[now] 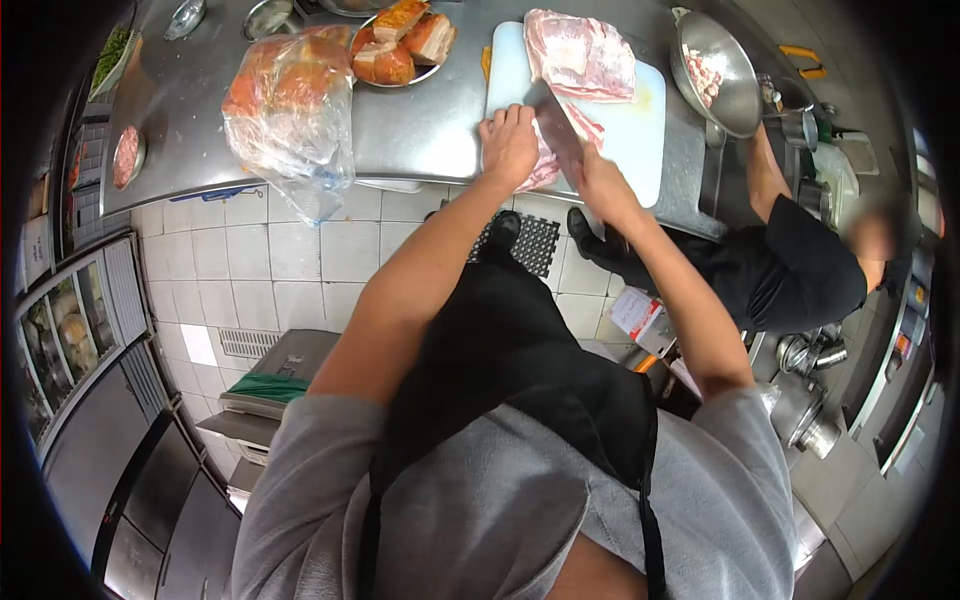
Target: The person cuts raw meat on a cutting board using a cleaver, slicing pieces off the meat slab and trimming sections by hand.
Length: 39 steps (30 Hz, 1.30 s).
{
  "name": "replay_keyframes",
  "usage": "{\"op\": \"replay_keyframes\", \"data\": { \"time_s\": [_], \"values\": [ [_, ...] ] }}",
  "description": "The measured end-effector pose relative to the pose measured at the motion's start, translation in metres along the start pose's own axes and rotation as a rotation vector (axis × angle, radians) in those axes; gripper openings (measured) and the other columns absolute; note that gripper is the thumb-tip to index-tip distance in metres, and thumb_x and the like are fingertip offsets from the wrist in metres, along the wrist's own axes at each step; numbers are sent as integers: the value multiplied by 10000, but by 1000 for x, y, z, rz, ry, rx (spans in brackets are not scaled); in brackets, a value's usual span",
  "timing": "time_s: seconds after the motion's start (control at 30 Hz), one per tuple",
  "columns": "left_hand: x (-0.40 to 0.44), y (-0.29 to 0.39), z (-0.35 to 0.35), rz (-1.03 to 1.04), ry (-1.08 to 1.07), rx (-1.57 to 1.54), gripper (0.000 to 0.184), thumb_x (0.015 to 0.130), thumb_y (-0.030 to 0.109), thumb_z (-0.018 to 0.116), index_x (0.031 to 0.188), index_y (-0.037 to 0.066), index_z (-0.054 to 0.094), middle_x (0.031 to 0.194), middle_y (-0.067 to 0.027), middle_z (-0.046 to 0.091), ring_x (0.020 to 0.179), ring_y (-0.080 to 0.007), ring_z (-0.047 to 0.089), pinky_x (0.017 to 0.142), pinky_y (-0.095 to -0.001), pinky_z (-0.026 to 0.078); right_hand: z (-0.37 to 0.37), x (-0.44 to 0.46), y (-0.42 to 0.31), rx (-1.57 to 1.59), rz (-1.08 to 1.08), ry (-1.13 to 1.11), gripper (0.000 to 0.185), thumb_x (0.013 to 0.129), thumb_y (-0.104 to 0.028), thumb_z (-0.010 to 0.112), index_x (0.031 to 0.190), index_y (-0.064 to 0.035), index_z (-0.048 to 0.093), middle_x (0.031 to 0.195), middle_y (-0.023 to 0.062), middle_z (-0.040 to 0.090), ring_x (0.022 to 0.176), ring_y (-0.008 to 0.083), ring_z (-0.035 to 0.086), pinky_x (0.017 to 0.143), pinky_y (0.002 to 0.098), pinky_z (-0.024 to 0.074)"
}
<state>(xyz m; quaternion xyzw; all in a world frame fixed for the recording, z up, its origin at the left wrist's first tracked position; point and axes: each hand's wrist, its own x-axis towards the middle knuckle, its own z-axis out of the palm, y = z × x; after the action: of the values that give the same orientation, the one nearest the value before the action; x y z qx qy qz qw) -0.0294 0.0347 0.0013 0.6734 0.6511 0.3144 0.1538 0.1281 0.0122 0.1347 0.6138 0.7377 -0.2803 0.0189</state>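
A white cutting board (645, 150) lies on the steel counter. In my right hand (603, 187) is the handle of a cleaver (558, 128), its broad blade slanting across a smaller piece of raw pork (543, 165). My left hand (511, 145) presses on that piece with bent fingers, just left of the blade; its fingertips are partly hidden. Part of the smaller piece shows to the right of the blade too. Beyond both hands, a large slab of raw pork (580, 55) rests at the board's far end.
Left on the counter (420, 135) are a plastic bag of meat (290, 100) and a bowl of browned pork chunks (385, 62). A small dish of minced meat (128, 157) stands farther left. A co-worker (790, 255) at right reaches toward a steel bowl of meat pieces (735, 85).
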Motion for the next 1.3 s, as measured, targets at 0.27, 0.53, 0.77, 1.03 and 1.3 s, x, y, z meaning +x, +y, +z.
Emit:
{"op": "replay_keyframes", "data": {
  "time_s": [0.27, 0.53, 0.77, 1.03, 1.3],
  "values": [
    [-3, -6, -5, 92, -131, -36, 245, 908, 124, 601, 1153, 132, 615, 1139, -57, 598, 1115, -296, 544, 967, -478, 377, 59, 74, 9, 111, -1, 205, 313, 1002, -189, 533, 1140, 89, 497, 867, 361, 674, 852, 540, 673, 782, 594, 526],
    [9, -9, 4, 35, -70, -1, 261, 914, 106, 581, 1173, 128, 599, 1165, -66, 597, 1119, -306, 536, 946, -478, 394, 50, -10, 28, 108, 41, 50, 368, 1014, -190, 514, 1218, 106, 433, 851, 382, 662, 835, 544, 673, 762, 630, 511],
    [17, -14, -3, 37, -75, -74, 258, 926, 102, 572, 1183, 120, 586, 1167, -104, 558, 1119, -347, 516, 950, -503, 393, 53, 81, 24, 189, -60, 173, 282, 1016, -224, 515, 1127, 33, 477, 856, 370, 669, 843, 558, 660, 756, 633, 507],
    [6, -5, -2, 46, -109, -6, 226, 900, 84, 581, 1116, 143, 612, 1150, -96, 560, 1119, -350, 510, 951, -509, 396, 14, -40, 34, 205, 35, -90, 294, 1021, -193, 519, 1136, 69, 451, 865, 390, 661, 837, 570, 656, 760, 646, 495],
    [11, -16, -18, 92, -303, -101, 257, 907, 215, 604, 1154, 144, 617, 1256, -127, 553, 1193, -363, 494, 1021, -529, 387, 44, 44, 29, 112, -80, 159, 293, 1023, -215, 510, 1153, 43, 466, 879, 354, 682, 893, 531, 680, 771, 608, 538]
  ]
}}
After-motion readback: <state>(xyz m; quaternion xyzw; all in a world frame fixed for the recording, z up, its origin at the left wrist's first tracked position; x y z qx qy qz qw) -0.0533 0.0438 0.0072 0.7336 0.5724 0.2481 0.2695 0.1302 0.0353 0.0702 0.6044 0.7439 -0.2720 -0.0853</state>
